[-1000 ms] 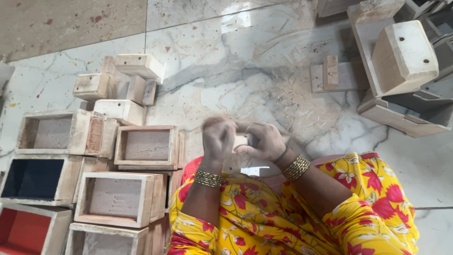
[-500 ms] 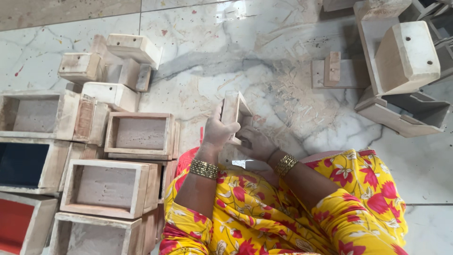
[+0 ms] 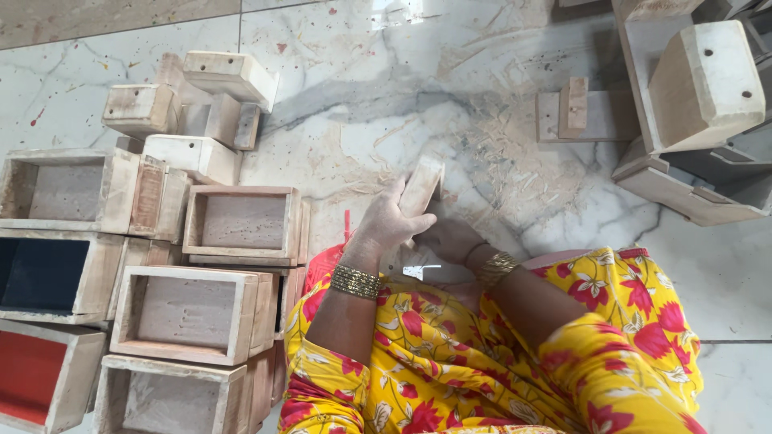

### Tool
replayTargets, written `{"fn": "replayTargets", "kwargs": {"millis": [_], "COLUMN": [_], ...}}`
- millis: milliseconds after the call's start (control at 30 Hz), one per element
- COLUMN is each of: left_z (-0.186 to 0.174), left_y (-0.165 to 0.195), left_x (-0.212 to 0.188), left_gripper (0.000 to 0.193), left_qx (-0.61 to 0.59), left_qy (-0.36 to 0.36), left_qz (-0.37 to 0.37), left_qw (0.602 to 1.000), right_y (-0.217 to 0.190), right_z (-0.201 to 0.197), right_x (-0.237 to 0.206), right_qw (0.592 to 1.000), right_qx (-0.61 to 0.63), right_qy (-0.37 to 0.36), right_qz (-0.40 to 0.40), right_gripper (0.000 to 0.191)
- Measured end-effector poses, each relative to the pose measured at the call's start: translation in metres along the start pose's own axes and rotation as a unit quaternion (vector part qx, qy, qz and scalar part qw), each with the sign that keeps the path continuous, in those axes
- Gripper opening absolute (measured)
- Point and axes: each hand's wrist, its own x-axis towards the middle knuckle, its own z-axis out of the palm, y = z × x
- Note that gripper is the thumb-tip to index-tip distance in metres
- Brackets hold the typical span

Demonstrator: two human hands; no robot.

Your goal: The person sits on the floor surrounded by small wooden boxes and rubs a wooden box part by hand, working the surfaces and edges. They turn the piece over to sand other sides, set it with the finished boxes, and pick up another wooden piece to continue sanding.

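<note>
We look down on a marble floor (image 3: 498, 72) where a person in a yellow floral garment (image 3: 498, 362) sits. Both hands meet over the lap, just near of a patch of wood shavings (image 3: 498, 153). The left hand (image 3: 386, 225) has its fingers clenched around a small pale wooden block (image 3: 422, 183), which stands tilted, its far end pointing up and away from the body. The right hand (image 3: 452, 239) lies just below and to the right of the block, touching the left hand; its fingers curl inward, but we cannot tell whether they grasp the block or only rest under it. Each wrist carries a gold bangle (image 3: 355, 281).

To the left, open wooden boxes (image 3: 241, 225) lie stacked and packed side by side, openings up. One at the left edge is lined dark blue (image 3: 36, 273), another near it red (image 3: 32, 378). Far of them sits a loose heap of small closed blocks (image 3: 201, 104). At far right, larger pale wooden pieces (image 3: 700, 80) lean together, and a flat piece with a small upright block (image 3: 575, 112) lies just left of them.
</note>
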Motion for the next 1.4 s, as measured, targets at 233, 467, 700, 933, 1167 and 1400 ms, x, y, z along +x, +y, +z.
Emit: {"fn": "replayTargets", "kwargs": {"millis": [233, 467, 700, 933, 1167, 1400], "left_z": [-0.008, -0.007, -0.008, -0.011, -0.007, -0.004], "left_y": [0.002, -0.004, -0.016, -0.011, -0.021, -0.035], "left_x": [-0.009, 0.001, 0.0, 0.001, -0.003, 0.01], "left_gripper": [0.088, 0.083, 0.08, 0.08, 0.102, 0.073], "left_qx": [0.016, -0.017, -0.038, -0.023, -0.042, -0.087], "left_qy": [0.003, -0.003, 0.035, 0.012, 0.044, 0.071], "left_qz": [-0.037, -0.032, -0.033, -0.08, 0.111, -0.049], "left_qw": [0.999, 0.999, 0.998, 0.996, 0.992, 0.992], "right_y": [-0.013, -0.012, -0.013, -0.017, -0.027, -0.031], "right_z": [0.023, 0.01, 0.011, 0.024, 0.011, 0.015], "right_x": [-0.009, 0.001, 0.004, -0.002, 0.007, 0.004], "right_qw": [0.943, 0.971, 0.958, 0.947, 0.971, 0.988], "right_qx": [0.327, -0.216, -0.269, -0.317, -0.205, 0.073], "right_qy": [0.064, 0.077, 0.103, -0.023, -0.043, 0.135], "right_qz": [0.014, -0.074, 0.015, -0.048, 0.118, 0.016], "right_gripper": [0.019, 0.022, 0.039, 0.04, 0.033, 0.038]}}
